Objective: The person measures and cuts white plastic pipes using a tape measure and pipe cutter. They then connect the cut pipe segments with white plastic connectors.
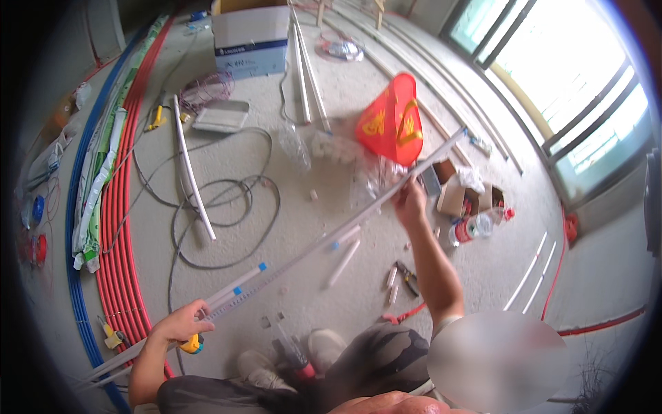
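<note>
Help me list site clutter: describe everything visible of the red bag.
The red bag looks like smooth plastic or fabric, with gold markings and a golden strap. It rests, apparently tilted, on the grey floor beyond the right hand. The long white pipe passes by its lower edge; whether they touch is unclear. Its contents are hidden.

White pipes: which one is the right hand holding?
The long pipe slanting from the left hand past the right hand, which touches no other pipe.

L head cam, wide, downward.
</note>
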{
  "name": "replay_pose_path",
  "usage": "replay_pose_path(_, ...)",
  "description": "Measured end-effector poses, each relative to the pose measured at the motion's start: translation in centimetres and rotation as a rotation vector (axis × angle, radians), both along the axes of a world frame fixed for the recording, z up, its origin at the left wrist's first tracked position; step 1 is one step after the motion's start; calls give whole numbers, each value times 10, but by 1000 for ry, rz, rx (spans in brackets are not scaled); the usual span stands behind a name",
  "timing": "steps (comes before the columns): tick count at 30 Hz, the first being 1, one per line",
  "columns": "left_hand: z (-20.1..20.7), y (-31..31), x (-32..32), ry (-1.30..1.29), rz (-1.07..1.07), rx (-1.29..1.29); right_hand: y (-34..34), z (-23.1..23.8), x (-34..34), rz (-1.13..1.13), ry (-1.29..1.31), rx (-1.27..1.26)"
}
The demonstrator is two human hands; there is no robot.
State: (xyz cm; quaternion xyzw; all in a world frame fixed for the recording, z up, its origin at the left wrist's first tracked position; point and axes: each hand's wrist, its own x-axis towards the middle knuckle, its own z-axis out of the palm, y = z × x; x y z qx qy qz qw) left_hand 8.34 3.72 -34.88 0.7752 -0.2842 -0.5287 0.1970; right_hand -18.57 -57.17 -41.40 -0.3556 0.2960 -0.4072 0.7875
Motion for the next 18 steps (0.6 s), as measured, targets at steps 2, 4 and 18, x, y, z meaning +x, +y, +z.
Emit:
replay_pose_path(2, 1, -2, 1, -66, -28, -65, 34, 1, 10, 89, -7, 55)
replay_pose_path(4, 0, -9, -1, -141, -75, -35, 37, 4, 8, 83, -82, 111)
replay_pose_path(18, -29, 53, 19, 191, -108, 28, 31, 74, 42, -249, -47, 238)
